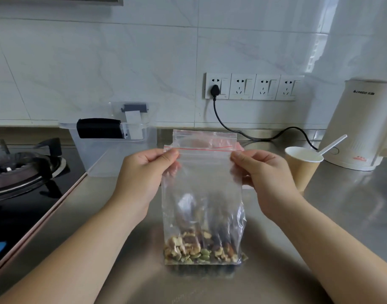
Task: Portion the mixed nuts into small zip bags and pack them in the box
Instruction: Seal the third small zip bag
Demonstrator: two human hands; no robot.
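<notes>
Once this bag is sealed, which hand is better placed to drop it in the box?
Probably the left hand. It pinches the zip bag's top left corner, and the clear box stands just beyond it, on that side. The right hand pinches the far corner, by the paper cup.

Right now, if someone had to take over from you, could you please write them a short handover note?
Left hand pinches the left top corner of the zip bag; right hand pinches the right top corner.
The bag stands upright on the steel counter, mixed nuts filling only its bottom.
The clear plastic box sits behind the left hand, by the stove. A paper cup with a white spoon stands to the right.
Done: this bag is portioned.
Left: press the zip shut if it is not sealed, then put the bag in the box.
</notes>
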